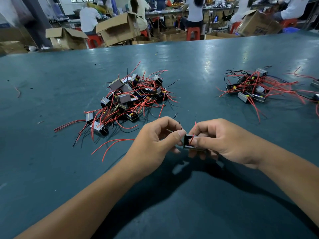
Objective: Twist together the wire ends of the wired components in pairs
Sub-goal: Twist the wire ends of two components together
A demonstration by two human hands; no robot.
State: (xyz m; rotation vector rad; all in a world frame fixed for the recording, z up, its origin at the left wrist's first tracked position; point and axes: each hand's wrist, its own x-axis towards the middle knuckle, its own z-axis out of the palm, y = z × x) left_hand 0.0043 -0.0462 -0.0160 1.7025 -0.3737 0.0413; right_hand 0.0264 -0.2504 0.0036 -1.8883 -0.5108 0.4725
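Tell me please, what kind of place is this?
Most likely a factory assembly workshop. A big heap of small black boxy components with red and black wires lies on the wide teal worktable; open brown cardboard cartons and people seated on red plastic stools at benches fill the background.

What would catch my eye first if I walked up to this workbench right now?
Probably the two hands low in the middle: the left hand and right hand pinch one small black component above the green table, its red wire sticking up. Next, the big tangled pile of boxes and red wires behind the left hand, and a smaller pile at far right.
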